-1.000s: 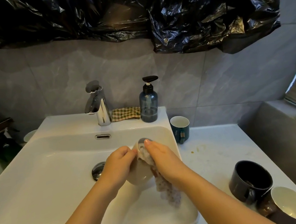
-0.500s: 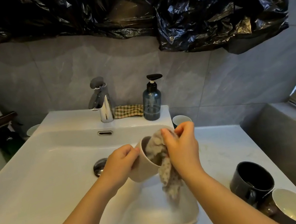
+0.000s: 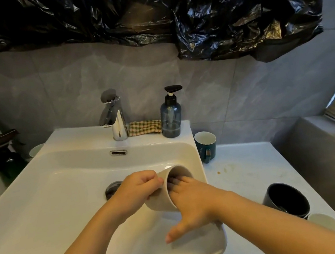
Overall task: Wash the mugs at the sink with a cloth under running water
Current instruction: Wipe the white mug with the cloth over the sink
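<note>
Midway, I judge: the left hand (image 3: 137,192) grips the tilted beige mug (image 3: 163,203) at the sink's (image 3: 76,139) 4 o'clock, the right hand's (image 3: 196,206) straight fingers (image 3: 178,180) are inside it, no cloth shows, and the teal mug (image 3: 205,146), black mug (image 3: 285,200) and cream mug (image 3: 328,227) wait on the worktop (image 3: 246,171).

I count four mugs: beige mug (image 3: 159,203), teal mug (image 3: 206,147), black mug (image 3: 288,200), cream mug (image 3: 329,226). One sink (image 3: 63,198), one tap (image 3: 114,117), one pump bottle (image 3: 170,117), one checked cloth (image 3: 144,127), one spray bottle (image 3: 7,158) — and two hands of mine — left hand (image 3: 139,188), right hand (image 3: 194,206).
</note>
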Demonstrator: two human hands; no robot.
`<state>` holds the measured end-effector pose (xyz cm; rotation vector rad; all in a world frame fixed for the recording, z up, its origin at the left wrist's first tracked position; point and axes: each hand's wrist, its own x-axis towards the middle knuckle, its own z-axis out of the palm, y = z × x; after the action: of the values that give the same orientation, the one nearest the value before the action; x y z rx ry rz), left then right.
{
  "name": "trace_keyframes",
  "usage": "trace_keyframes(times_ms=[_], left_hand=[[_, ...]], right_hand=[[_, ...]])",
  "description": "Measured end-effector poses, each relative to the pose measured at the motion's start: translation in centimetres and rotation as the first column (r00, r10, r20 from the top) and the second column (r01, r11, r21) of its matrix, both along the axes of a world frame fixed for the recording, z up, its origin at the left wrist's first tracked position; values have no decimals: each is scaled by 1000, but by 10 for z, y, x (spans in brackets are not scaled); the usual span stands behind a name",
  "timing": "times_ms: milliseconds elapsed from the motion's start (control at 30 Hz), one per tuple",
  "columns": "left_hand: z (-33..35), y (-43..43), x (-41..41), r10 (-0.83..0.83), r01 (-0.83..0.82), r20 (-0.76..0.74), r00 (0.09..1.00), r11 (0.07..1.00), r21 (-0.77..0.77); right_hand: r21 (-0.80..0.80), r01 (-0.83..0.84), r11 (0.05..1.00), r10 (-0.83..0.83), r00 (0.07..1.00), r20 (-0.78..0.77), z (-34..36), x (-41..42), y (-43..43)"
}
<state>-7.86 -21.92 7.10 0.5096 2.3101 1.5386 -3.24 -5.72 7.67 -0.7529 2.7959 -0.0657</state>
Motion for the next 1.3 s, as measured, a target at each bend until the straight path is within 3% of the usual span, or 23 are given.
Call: trace_keyframes(times_ms=[100, 167, 200, 267, 300, 333, 367, 400, 433, 467, 533, 600, 700, 833, 967, 1033, 1067, 1133, 1200, 1267, 1300], left_hand=[[-2, 3, -1, 54, -52, -49, 997, 998, 39], [-7, 5, 1, 109, -104, -99, 989, 993, 53], [-10, 7, 4, 122, -117, -129, 984, 992, 45], [-16, 11, 6, 128, -126, -197, 972, 992, 27], [-17, 11, 6, 128, -127, -227, 965, 992, 18], [-17, 11, 5, 131, -132, -252, 959, 991, 14], [-17, 10, 4, 139, -140, -271, 952, 990, 17], [-15, 9, 4, 155, -156, -275, 949, 988, 20], [-14, 7, 3, 173, -173, -264, 949, 985, 23], [-15, 5, 4, 178, -178, -246, 953, 984, 21], [-15, 3, 5, 122, -129, -186, 975, 991, -24], [-14, 2, 5, 8, -23, -153, 988, 995, -96], [-7, 3, 2, -58, 17, -224, 973, 983, -181], [-4, 4, 3, -1, -37, -276, 961, 991, -132], [-13, -1, 5, 50, -111, -339, 940, 980, -163], [-16, -3, 3, 152, -204, -330, 932, 970, -130], [-15, -2, 1, 247, -275, -265, 932, 959, -73], [-11, 0, -4, 429, -426, -8, 903, 899, 97], [-2, 7, -6, 452, -514, 263, 852, 816, 264], [9, 17, -5, 363, -520, 415, 834, 768, 374], [15, 23, -3, 317, -511, 454, 833, 757, 409]], right_hand=[[0, 122, 993, -122, 992, 40, 2, 0, -4], [-182, 273, 945, -229, 946, 230, 10, -3, -7], [-323, 347, 881, -229, 908, 351, 13, -4, -8], [-563, 514, 647, -171, 817, 550, 13, -3, -11], [-612, 588, 529, -166, 779, 605, 11, -2, -12], [-626, 613, 483, -184, 769, 612, 8, 0, -12], [-608, 576, 546, -232, 802, 551, 5, 2, -11], [-513, 464, 722, -276, 874, 401, 1, 4, -9], [-292, 312, 904, -260, 944, 202, -5, 3, -4], [-34, 189, 981, -189, 982, -2, -11, 1, 2], [294, 44, 955, 38, 963, -266, -16, -2, 11], [419, 64, 906, 97, 931, -352, -21, -5, 12], [322, 85, 943, 30, 942, -335, -26, -6, 3], [103, 142, 985, -119, 972, -203, -19, -4, -2], [-194, 322, 927, -325, 946, 19, -4, -3, 7], [-400, 483, 779, -484, 869, 105, -4, -2, 14], [-528, 564, 635, -576, 801, 163, -4, -2, 16], [-714, 657, 241, -684, 637, 355, -4, -2, 14], [-744, 662, -95, -660, 518, 545, -2, -5, 13], [-729, 631, -266, -618, 469, 631, 5, -6, 16], [-719, 624, -305, -597, 463, 655, 10, -5, 20]])
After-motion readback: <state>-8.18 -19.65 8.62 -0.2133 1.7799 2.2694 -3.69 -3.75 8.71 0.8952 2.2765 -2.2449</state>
